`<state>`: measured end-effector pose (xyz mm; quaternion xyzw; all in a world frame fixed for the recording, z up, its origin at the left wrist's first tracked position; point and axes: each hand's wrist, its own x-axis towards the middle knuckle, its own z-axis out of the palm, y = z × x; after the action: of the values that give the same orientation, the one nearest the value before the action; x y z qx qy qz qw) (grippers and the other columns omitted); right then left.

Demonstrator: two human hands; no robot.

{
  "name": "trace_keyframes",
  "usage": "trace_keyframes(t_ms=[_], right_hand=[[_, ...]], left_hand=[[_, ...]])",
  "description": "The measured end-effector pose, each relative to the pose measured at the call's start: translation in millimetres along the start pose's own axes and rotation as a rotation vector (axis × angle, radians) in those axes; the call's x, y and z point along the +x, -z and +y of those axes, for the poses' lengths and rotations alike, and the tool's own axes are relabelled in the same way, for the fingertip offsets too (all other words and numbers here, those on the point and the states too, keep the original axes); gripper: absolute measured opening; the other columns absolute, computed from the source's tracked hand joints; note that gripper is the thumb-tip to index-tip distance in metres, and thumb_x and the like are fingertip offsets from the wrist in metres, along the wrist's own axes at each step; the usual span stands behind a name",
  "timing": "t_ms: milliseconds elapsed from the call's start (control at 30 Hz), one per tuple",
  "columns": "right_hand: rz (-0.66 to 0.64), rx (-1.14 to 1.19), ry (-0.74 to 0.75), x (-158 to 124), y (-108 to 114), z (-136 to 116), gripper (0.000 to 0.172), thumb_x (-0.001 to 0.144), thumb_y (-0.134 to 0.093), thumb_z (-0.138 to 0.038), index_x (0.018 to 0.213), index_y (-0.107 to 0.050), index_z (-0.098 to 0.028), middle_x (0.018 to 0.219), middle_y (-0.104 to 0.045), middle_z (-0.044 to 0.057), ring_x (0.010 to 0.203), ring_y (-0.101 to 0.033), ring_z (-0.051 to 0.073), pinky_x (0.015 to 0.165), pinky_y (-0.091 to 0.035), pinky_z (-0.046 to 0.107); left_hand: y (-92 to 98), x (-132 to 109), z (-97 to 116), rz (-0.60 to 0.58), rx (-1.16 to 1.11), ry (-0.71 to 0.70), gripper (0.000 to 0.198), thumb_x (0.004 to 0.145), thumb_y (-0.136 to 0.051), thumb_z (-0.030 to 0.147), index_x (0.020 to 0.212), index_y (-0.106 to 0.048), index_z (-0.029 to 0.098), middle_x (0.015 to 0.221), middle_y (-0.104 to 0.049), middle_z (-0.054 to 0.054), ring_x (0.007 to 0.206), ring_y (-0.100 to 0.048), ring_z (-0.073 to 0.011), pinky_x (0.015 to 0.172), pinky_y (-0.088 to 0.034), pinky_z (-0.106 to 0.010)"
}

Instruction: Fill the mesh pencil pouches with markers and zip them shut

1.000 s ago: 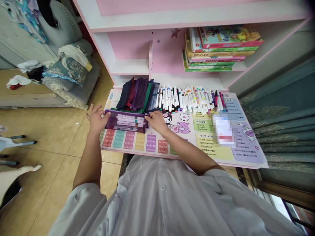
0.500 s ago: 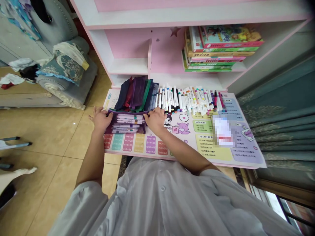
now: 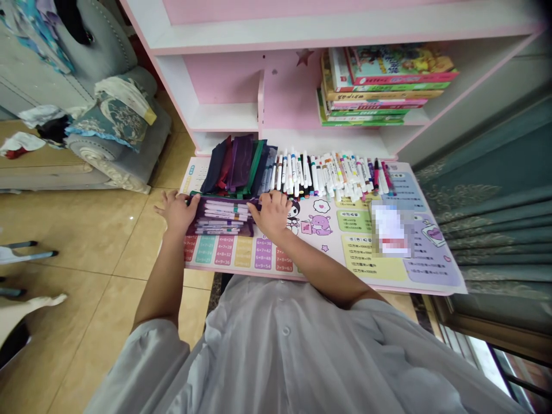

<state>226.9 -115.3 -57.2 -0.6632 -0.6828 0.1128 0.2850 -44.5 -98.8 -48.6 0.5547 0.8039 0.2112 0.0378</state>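
The left hand (image 3: pixel 179 211) was set at the left end of a purple mesh pouch (image 3: pixel 249 230), its thumb along the upper left corner and its other fingers fanned out past the tabletop's (image 3: pixel 267 277) left edge. The right hand (image 3: pixel 272 213) lay at the pouch's right end, thumb pointing left onto it, the other fingers bent and directed toward the far edge. Both thumbs touched the pouch; whether the fingers were clamped on the mesh behind them could not be told. The two hands stood apart, with the pouch between them, and both forearms reached in over the near edge.

The pouch lay flat by the left edge of the tabletop. In it were white markers (image 3: pixel 223 217), lying crosswise in an upper and a lower group. Just beyond it, toward the far left corner, leaned a row of other pouches (image 3: pixel 240 164) in dark blue, red, purple and green. Loose markers (image 3: pixel 332 175) ran from these along the far edge toward the far right corner, side by side.
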Motion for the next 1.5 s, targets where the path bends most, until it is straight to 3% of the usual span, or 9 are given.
trace_keyframes(t_ms=[100,233,400,667,933,1067,1233,1400,1500], right_hand=[[0.015,0.016,0.023,-2,3,2,0.042,0.093,-0.057,-0.054,0.111,-0.068,-0.018,0.124,-0.057,0.019,0.113,-0.047,0.037,0.097,-0.035,0.054],[0.007,0.019,0.057,-7,12,7,0.037,0.093,-0.059,-0.05,0.107,-0.068,-0.017,0.132,-0.053,0.02,0.121,-0.047,0.037,0.104,-0.032,0.053],[0.049,0.056,0.104,-14,21,21,0.026,0.091,-0.063,-0.044,0.099,-0.068,-0.02,0.132,-0.054,0.017,0.127,-0.046,0.035,0.109,-0.031,0.052],[0.115,0.075,0.088,-20,24,47,0.02,0.092,-0.063,-0.043,0.092,-0.066,-0.023,0.128,-0.057,0.015,0.128,-0.048,0.032,0.111,-0.032,0.052],[0.121,0.093,0.097,-19,30,48,0.019,0.091,-0.064,-0.04,0.089,-0.066,-0.021,0.126,-0.057,0.015,0.128,-0.049,0.032,0.111,-0.034,0.051],[0.117,0.182,0.108,-23,40,49,0.017,0.09,-0.065,-0.04,0.089,-0.066,-0.023,0.126,-0.058,0.014,0.129,-0.05,0.032,0.111,-0.036,0.053],[0.099,0.41,0.048,-33,64,60,0.028,0.09,-0.063,-0.049,0.092,-0.071,-0.023,0.126,-0.059,0.015,0.128,-0.054,0.031,0.11,-0.043,0.05],[0.116,0.732,-0.076,-48,96,81,0.053,0.091,-0.048,-0.072,0.097,-0.073,-0.026,0.12,-0.067,0.01,0.126,-0.058,0.028,0.108,-0.047,0.049],[0.207,0.976,-0.206,-57,112,97,0.055,0.09,-0.045,-0.075,0.097,-0.071,-0.027,0.121,-0.069,0.008,0.125,-0.061,0.027,0.103,-0.05,0.048]], left_hand=[[2.7,-1,7,0.025,-0.005,-0.021,0.047,0.088,-0.054,0.061,0.1,-0.073,0.02,0.149,-0.052,-0.022,0.152,-0.024,-0.0456,0.117,-0.008,-0.079],[2.8,5,26,0.037,-0.023,-0.165,0.047,0.081,-0.065,0.06,0.101,-0.074,0.018,0.15,-0.052,-0.019,0.154,-0.02,-0.0436,0.121,-0.008,-0.072],[-7.9,21,48,0.013,-0.021,-0.29,0.035,0.072,-0.071,0.044,0.097,-0.076,0.02,0.15,-0.052,-0.016,0.155,-0.019,-0.0431,0.123,-0.006,-0.071],[-19.0,23,56,0.113,-0.148,-0.277,0.024,0.082,-0.058,0.037,0.082,-0.073,0.018,0.137,-0.063,-0.014,0.151,-0.029,-0.0394,0.121,0.002,-0.071],[7.3,11,60,0.349,-0.059,-0.075,0.026,0.093,-0.05,0.037,0.09,-0.072,0.023,0.145,-0.06,-0.01,0.156,-0.023,-0.0358,0.122,-0.001,-0.071],[32.9,-10,65,0.461,-0.124,-0.051,0.029,0.096,-0.051,0.041,0.089,-0.071,0.022,0.146,-0.058,-0.01,0.156,-0.024,-0.0377,0.123,-0.005,-0.07],[53.6,-60,83,0.545,-0.145,-0.237,0.033,0.099,-0.048,0.047,0.104,-0.074,0.027,0.146,-0.056,-0.007,0.156,-0.024,-0.0347,0.127,-0.012,-0.062],[37.9,-97,102,0.435,-0.176,-0.438,0.029,0.095,-0.051,0.04,0.105,-0.077,0.032,0.145,-0.057,-0.003,0.158,-0.02,-0.0316,0.128,-0.009,-0.06],[17.3,-105,106,0.304,-0.23,-0.55,0.028,0.089,-0.054,0.035,0.101,-0.079,0.035,0.146,-0.057,-0.002,0.159,-0.016,-0.0312,0.128,-0.002,-0.063]])
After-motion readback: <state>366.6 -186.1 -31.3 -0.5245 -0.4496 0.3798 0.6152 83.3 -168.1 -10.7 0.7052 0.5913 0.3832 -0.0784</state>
